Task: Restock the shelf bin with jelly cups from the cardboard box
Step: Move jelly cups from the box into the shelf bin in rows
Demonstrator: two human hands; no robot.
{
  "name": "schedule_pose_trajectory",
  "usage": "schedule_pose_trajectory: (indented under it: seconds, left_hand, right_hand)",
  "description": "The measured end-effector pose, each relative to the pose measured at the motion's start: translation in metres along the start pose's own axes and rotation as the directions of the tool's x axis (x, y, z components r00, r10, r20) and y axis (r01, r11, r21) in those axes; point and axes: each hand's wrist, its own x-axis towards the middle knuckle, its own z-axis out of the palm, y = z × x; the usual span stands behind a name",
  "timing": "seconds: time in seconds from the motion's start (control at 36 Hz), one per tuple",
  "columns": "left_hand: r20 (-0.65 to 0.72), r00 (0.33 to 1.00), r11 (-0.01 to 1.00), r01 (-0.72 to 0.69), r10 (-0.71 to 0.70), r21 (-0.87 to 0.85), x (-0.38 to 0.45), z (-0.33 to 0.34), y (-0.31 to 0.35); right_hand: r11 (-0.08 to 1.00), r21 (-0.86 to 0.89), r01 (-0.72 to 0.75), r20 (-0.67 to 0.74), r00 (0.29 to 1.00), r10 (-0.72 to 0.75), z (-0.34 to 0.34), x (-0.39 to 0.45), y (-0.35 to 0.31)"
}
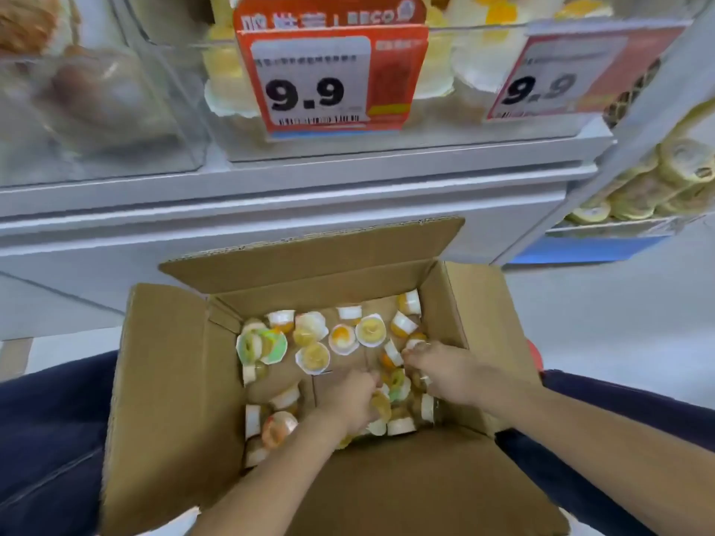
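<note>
Both hands, left hand (354,396) and right hand (437,371), curl round jelly cups (390,400) deep in the cardboard box (174,381); cups likely light, slick, crushable, best scooped by bodies.

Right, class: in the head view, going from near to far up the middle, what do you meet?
Near box flap → left hand → jelly cups on the box floor → far box flap → white shelf edge → red 9.9 price tag.

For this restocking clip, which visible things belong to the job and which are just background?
Job: cardboard box; jelly cups; left hand; right hand; clear shelf bin.
Background: price tag; neighbouring bin of brown items; stacked round packs.
</note>
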Motion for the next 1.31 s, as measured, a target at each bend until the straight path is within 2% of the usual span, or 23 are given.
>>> schedule_pose_trajectory:
  seconds: [0.08, 0.19, 0.39, 0.47, 0.56, 0.64, 0.72, 0.81, 0.86, 0.92, 0.94, 1.0, 1.06, 1.08, 1.14, 1.19, 1.22, 1.31]
  left_hand:
    - [-0.066, 0.995, 0.995, 0.069, -0.074, -0.071, 0.015, 0.015, 0.001]
    - [0.004, 0.986, 0.935, 0.162, -0.169, -0.316, 0.036, 0.027, 0.0]
    - [0.104, 0.968, 0.868, 0.249, -0.227, -0.43, 0.06, 0.04, -0.002]
    - [0.105, 0.97, 0.838, 0.243, -0.22, -0.488, 0.064, 0.042, -0.007]
    - [0.095, 0.968, 0.809, 0.247, -0.233, -0.533, 0.064, 0.044, -0.01]
    - [0.073, 0.96, 0.729, 0.255, -0.272, -0.636, 0.061, 0.042, -0.011]
    - [0.075, 0.944, 0.604, 0.265, -0.321, -0.751, 0.053, 0.032, -0.013]
    - [0.13, 0.928, 0.442, 0.286, -0.35, -0.85, 0.041, 0.016, -0.017]
    - [0.223, 0.914, 0.229, 0.311, -0.34, -0.923, 0.03, 0.0, -0.019]
    - [0.361, 0.889, -0.061, 0.358, -0.283, -0.932, 0.019, -0.021, -0.02]
    - [0.407, 0.878, -0.15, 0.38, -0.253, -0.913, 0.013, -0.034, -0.021]
    - [0.447, 0.87, -0.232, 0.4, -0.208, -0.887, 0.0, -0.059, -0.022]
    - [0.434, 0.879, -0.284, 0.371, -0.2, -0.884, -0.012, -0.083, -0.021]
    - [0.416, 0.887, -0.298, 0.349, -0.2, -0.888, -0.017, -0.094, -0.019]
    - [0.379, 0.908, -0.303, 0.315, -0.18, -0.899, -0.028, -0.118, -0.014]
    - [0.358, 0.924, -0.284, 0.31, -0.136, -0.907, -0.04, -0.142, -0.009]
    - [0.35, 0.93, -0.279, 0.308, -0.114, -0.909, -0.046, -0.154, -0.005]
    - [0.293, 0.954, -0.276, 0.265, -0.064, -0.924, -0.069, -0.188, 0.011]
  right_hand:
    - [0.994, -0.079, -0.074, -0.018, 0.997, 0.073, 0.01, 0.023, 0.004]
    - [0.98, -0.085, -0.181, -0.029, 0.983, 0.18, 0.017, 0.046, 0.005]
    - [0.948, -0.17, -0.268, 0.031, 0.96, 0.277, 0.026, 0.073, 0.007]
    - [0.926, -0.225, -0.303, 0.03, 0.948, 0.318, 0.029, 0.081, 0.006]
    - [0.924, -0.207, -0.321, 0.02, 0.943, 0.332, 0.026, 0.088, 0.007]
    - [0.936, -0.147, -0.318, -0.015, 0.947, 0.32, 0.022, 0.091, 0.009]
    - [0.943, -0.079, -0.323, -0.063, 0.946, 0.319, 0.015, 0.084, 0.008]
    - [0.925, 0.131, -0.357, -0.173, 0.91, 0.376, 0.01, 0.069, 0.003]
    - [0.843, 0.412, -0.345, -0.222, 0.86, 0.46, 0.002, 0.055, -0.003]
    - [0.656, 0.698, -0.288, -0.175, 0.82, 0.545, -0.012, 0.041, -0.011]
    - [0.544, 0.799, -0.257, -0.125, 0.814, 0.568, -0.021, 0.033, -0.015]
    - [0.298, 0.934, -0.198, -0.013, 0.814, 0.58, -0.034, 0.018, -0.019]
    - [0.058, 0.992, -0.116, 0.072, 0.863, 0.5, -0.05, 0.001, -0.023]
    - [-0.025, 0.997, -0.069, 0.073, 0.894, 0.442, -0.059, -0.008, -0.026]
    - [-0.105, 0.994, 0.03, 0.01, 0.932, 0.362, -0.079, -0.027, -0.031]
    - [-0.08, 0.989, 0.121, -0.084, 0.929, 0.36, -0.096, -0.042, -0.035]
    - [-0.016, 0.988, 0.156, -0.139, 0.916, 0.376, -0.105, -0.05, -0.038]
    - [0.319, 0.923, 0.217, -0.349, 0.823, 0.449, -0.13, -0.078, -0.051]
